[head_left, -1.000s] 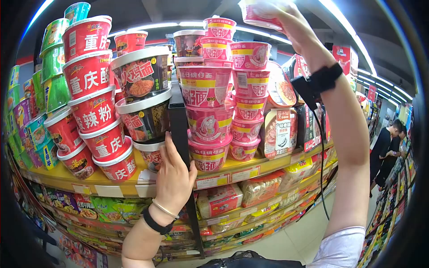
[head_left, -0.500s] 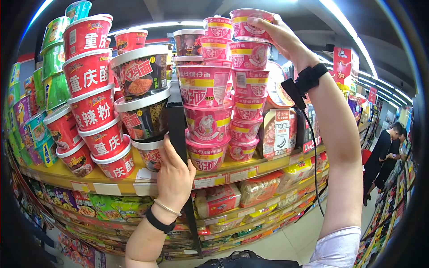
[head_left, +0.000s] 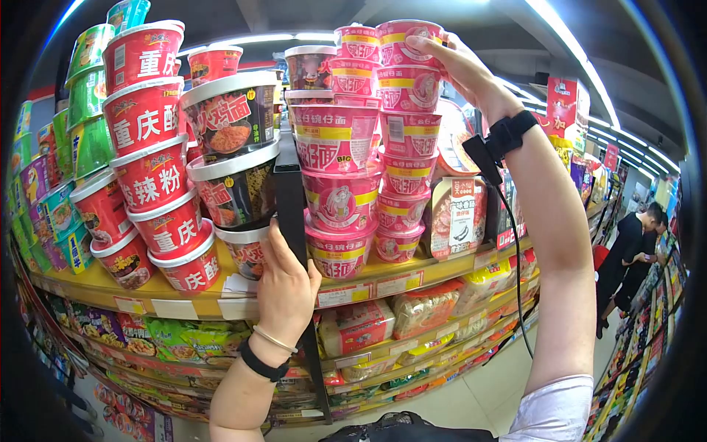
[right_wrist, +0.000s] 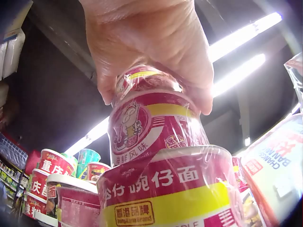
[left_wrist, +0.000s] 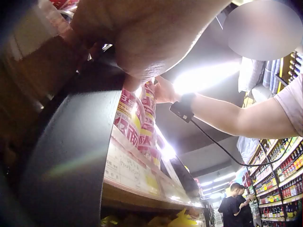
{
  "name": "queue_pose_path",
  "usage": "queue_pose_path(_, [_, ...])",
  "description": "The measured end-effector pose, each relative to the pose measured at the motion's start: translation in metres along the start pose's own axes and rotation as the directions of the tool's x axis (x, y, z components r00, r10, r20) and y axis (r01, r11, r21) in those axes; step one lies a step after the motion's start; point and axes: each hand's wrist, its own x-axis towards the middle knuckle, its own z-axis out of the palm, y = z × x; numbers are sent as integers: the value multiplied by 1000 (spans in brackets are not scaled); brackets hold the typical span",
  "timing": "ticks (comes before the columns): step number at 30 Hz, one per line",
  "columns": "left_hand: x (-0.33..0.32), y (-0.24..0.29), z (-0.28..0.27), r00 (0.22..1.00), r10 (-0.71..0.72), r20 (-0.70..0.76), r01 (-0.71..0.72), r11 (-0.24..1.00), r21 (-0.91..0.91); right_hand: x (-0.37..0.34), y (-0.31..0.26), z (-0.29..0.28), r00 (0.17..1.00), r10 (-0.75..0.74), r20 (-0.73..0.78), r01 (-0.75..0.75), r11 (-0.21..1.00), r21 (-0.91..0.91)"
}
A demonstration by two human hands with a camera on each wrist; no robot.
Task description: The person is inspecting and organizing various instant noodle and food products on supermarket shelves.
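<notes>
High over the shelf, my right hand (head_left: 471, 77) grips a pink instant noodle cup (head_left: 401, 44) by its sides. That cup sits on top of a column of matching pink cups (head_left: 409, 136); in the right wrist view, thumb and fingers straddle the cup (right_wrist: 142, 81). Lower down, my left hand (head_left: 286, 295) rests at the shelf's front edge against a black upright post (head_left: 293, 206), fingers extended upward beside a small black-and-red noodle bowl (head_left: 247, 250). Larger pink noodle bowls (head_left: 342, 195) stand just right of the post.
Left of the post rise leaning stacks of red noodle tubs (head_left: 158, 188) and black noodle bowls (head_left: 232, 118). Boxed meals (head_left: 456, 217) stand to the right. Bagged noodles (head_left: 357, 328) fill lower shelves. People (head_left: 630, 254) stand down the aisle. A black cable (head_left: 521, 295) hangs from my right wrist.
My right hand has brought the pink noodle cup down and left from overhead onto the column, and still holds it there. The left hand has stayed at the post.
</notes>
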Motion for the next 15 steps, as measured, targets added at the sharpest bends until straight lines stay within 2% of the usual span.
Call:
queue_pose_path(4, [-4,-4,5,996,68,-51,-69,997,-22,-8,1,-2,1000,6,1,-6,999,-31])
queue_pose_path(6, [-7,-5,6,1000,22,1,-22,995,-98,-25,-3,2,991,66,-119,-72,996,-52])
queue_pose_path(7, [-7,-5,6,1000,23,2,-22,995,-99,-26,-1,3,991,67,-120,-73,996,-52])
queue_pose_path(10, [-8,-5,7,999,35,-8,-35,995,-90,-32,-1,8,998,53,45,-58,992,115])
queue_pose_path(11, [-8,-5,7,1000,17,6,-17,995,-100,-29,4,10,998,57,42,-61,991,116])
queue_pose_path(13, [-7,-5,8,1000,5,24,-3,994,-108,-23,12,15,991,-3,137,-17,990,143])
queue_pose_path(15, [-8,-5,7,1000,12,19,-10,996,-87,-25,17,15,990,7,140,-30,985,170])
